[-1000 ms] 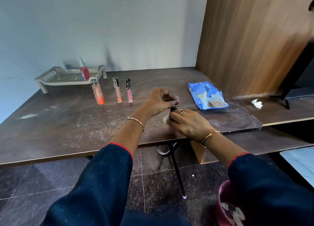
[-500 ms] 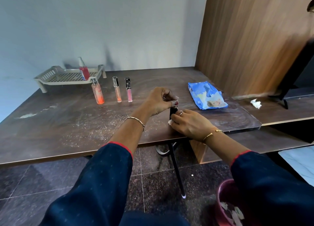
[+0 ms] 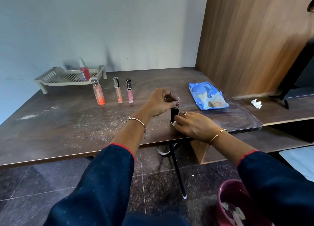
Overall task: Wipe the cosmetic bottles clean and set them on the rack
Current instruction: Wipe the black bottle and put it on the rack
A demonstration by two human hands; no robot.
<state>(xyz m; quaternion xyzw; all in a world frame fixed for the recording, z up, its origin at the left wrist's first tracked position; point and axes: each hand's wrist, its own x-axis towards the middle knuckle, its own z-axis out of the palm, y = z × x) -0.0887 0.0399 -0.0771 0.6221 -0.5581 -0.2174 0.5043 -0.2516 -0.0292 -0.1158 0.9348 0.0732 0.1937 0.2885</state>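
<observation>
wipe (image 3: 173, 123) perhaps lower on tube (image 3: 173, 115) now

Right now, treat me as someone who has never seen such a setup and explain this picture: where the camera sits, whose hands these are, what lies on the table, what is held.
There is no machine: a person works with bare hands, filmed by one camera on their head, looking down. The left hand pinches the top of an upright black cosmetic tube; the right hand holds a white wipe against its lower part. On the dark table, a beige rack holds a red spray bottle. Before it stand an orange spray bottle, a peach lip gloss tube and a pink lip gloss tube. A blue wipe packet lies to the right.
</observation>
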